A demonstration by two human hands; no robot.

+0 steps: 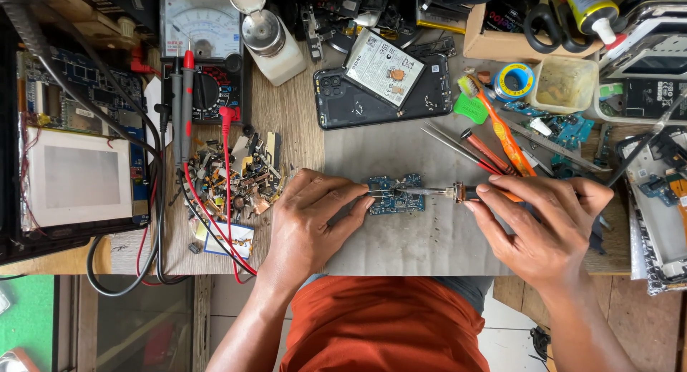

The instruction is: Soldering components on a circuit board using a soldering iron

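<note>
Where the far left edge cuts off a dark tray, only part of an opened tablet [79, 175] shows, beside a multimeter [204, 54] with red and black probe leads [187, 100] trailing down to a heap of tiny loose parts [240, 179]. My left hand [308, 222] rests on the grey mat [415, 243], fingertips pinching something thin against a small blue circuit board [395, 193]; what it pinches is too small to make out. That board lies mid-mat, studded with chips, between both hands. My right hand [544, 229] is closed around a soldering iron [436, 192], its metal tip lying across the board, its handle hidden under my fingers. Behind sits a backless phone [383, 93]; tweezers [458, 147], an orange toothbrush [501, 132] and tape crowd the worn wooden bench [286, 107].
</note>
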